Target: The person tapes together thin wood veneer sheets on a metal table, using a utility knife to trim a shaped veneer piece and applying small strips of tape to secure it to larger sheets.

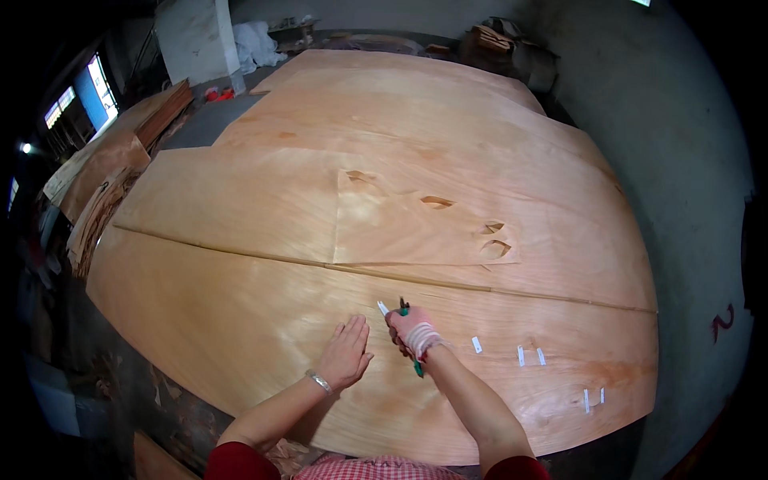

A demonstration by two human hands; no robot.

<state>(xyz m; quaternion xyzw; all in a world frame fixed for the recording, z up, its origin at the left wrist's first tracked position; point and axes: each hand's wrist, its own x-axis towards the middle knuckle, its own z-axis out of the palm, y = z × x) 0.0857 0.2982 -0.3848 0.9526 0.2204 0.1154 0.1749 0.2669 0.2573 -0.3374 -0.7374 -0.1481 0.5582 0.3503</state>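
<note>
The person leans over a broad sheet of pale wood, both forearms reaching forward from red sleeves and a checked apron. The left arm angles inward across the near part of the sheet, a bracelet round its wrist. The left hand lies low over the wood, fingers straight, close together and pointing away from the body, the grip open; I can't tell whether the whole palm touches down.

The right arm slants inward too, elbow out to the side, bringing the right hand just beside the left. A striped band wraps this hand near the wrist. Its fingers curl closed around a green-handled tool, which sticks out at both ends of the fist, its dark end pointing away from the person. A white strip shows at the fingertips; how it is pinched I can't make out.

Just beyond the hands, a long thin stick lies across the wood, and past it sits a thin patch with leaf-shaped holes. White tape pieces lie to the person's right.
</note>
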